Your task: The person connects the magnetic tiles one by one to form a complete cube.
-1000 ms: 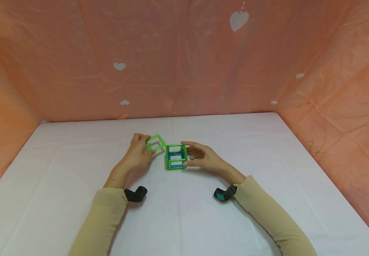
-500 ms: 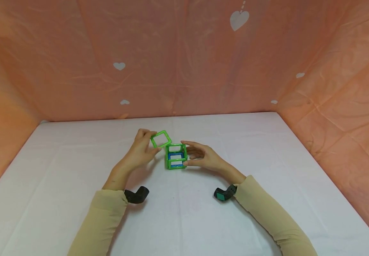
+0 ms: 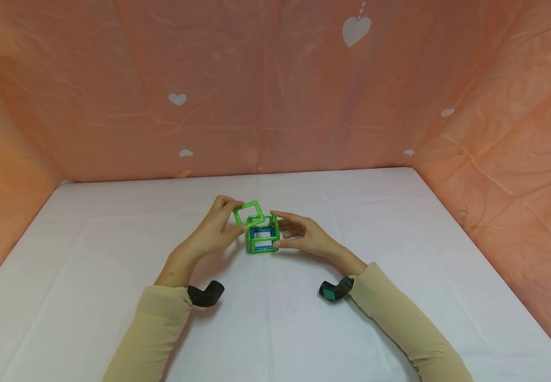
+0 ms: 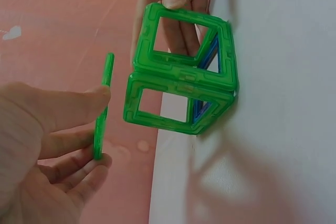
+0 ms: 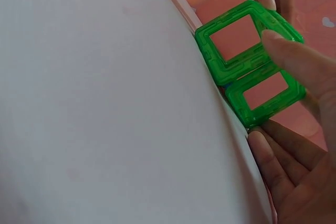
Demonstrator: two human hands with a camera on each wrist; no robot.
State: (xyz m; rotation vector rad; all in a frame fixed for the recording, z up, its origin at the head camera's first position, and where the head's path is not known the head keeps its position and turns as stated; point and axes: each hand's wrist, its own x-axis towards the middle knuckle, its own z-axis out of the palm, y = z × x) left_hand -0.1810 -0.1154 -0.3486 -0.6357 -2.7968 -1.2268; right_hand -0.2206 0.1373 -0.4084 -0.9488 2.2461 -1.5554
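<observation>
My left hand (image 3: pixel 213 228) pinches a green square magnetic tile (image 4: pixel 101 129) between thumb and fingers. In the left wrist view the tile appears edge-on, with a gap between it and a box of magnetic tiles (image 4: pixel 184 85). The box has green open-frame sides and stands on the table. A blue tile (image 3: pixel 262 229) lies at its bottom, seen through the open top. My right hand (image 3: pixel 311 235) holds the box from the right, thumb at the near side and fingers around the far side. In the head view the held tile overlaps the box's far left corner.
A white cloth covers the table (image 3: pixel 275 318). Behind it hangs an orange-pink curtain (image 3: pixel 265 90) with pale hearts, and more of it runs along both sides. Black wrist cameras sit on the left (image 3: pixel 206 294) and right (image 3: pixel 336 289) wrists.
My left hand has carried the green tile rightward, from beside the box to over its far left corner, turning it a little. The right hand and box have stayed in place.
</observation>
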